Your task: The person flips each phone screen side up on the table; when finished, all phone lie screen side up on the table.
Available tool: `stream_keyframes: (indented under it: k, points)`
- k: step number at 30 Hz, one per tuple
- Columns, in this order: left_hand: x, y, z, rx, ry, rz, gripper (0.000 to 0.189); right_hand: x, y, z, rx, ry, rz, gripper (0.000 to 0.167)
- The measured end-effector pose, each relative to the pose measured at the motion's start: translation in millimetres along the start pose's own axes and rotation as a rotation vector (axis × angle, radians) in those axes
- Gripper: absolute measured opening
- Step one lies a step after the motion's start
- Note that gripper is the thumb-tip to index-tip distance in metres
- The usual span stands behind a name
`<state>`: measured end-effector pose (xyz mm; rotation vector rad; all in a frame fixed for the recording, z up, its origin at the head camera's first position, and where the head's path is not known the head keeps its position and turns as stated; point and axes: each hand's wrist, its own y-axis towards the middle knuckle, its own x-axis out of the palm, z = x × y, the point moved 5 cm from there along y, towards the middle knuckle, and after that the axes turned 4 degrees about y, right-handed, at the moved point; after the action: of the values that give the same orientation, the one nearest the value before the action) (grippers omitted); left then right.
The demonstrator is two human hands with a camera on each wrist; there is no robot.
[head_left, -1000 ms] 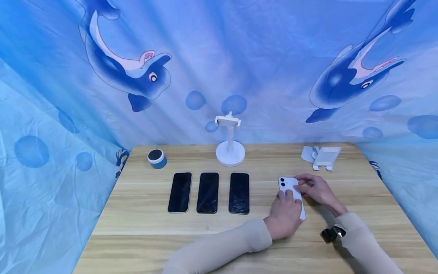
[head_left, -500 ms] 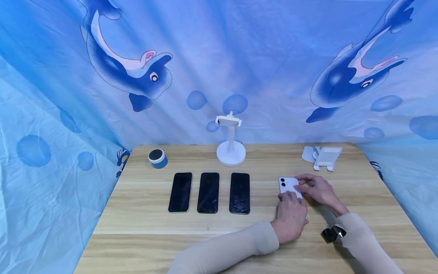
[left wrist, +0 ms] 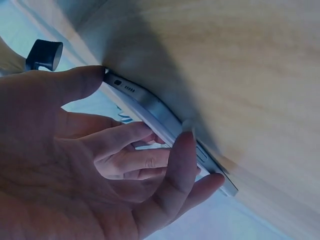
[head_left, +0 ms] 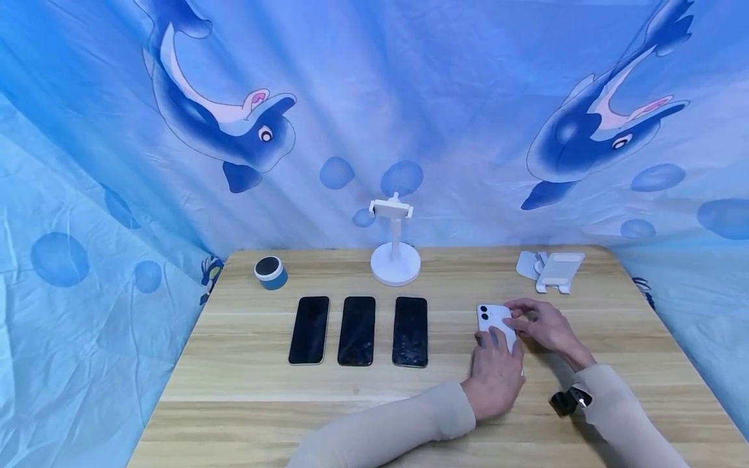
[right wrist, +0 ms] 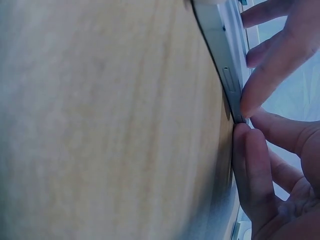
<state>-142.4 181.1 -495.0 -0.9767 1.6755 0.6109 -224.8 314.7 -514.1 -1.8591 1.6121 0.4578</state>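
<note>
A white phone (head_left: 495,316) lies at the right of the wooden table, its back with two camera lenses facing up. My left hand (head_left: 496,376) grips its lower part; in the left wrist view the thumb (left wrist: 82,85) is at the corner beside the charging port and fingers reach the side with the buttons. My right hand (head_left: 544,325) pinches the phone's right edge near the camera end. The right wrist view shows the side with the card slot, fingertips of the right hand (right wrist: 260,175) right at that edge. The lower end is mostly hidden by the left hand.
Three black phones (head_left: 309,330) (head_left: 356,331) (head_left: 410,333) lie in a row to the left. Behind them stand a blue-and-white round speaker-like object (head_left: 271,273) and a white phone stand (head_left: 395,263). A folding white stand (head_left: 558,272) is at the back right. A dolphin-print curtain (head_left: 456,97) surrounds the table.
My left hand has shifted slightly right over the white phone's lower part, and its fingers have resettled along the edges. The right hand and the phone stay almost in place.
</note>
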Motion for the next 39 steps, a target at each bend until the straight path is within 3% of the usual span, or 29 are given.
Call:
stream_keyframes:
  k: [8,14,24,33,39]
  points:
    - [-1.4,2.5,-0.4,-0.043,-0.038,0.01,0.069,0,-0.9,1,0.006,0.016,0.0,0.045]
    - [-3.3,4.6,3.5,-0.002,0.041,0.031,0.068,3,-1.6,1,0.039,0.043,0.001,0.048]
    - [-4.0,2.0,4.9,0.006,0.025,0.064,0.064,3,-4.1,1,0.072,0.055,-0.003,0.053]
    - [-3.8,0.0,-1.3,0.011,-0.069,0.027,0.074,3,-8.5,-3,0.057,0.162,-0.056,0.057]
    - [-5.1,-2.8,-9.8,0.041,-0.152,0.055,0.078,1,-8.8,-4,0.001,0.236,-0.09,0.052]
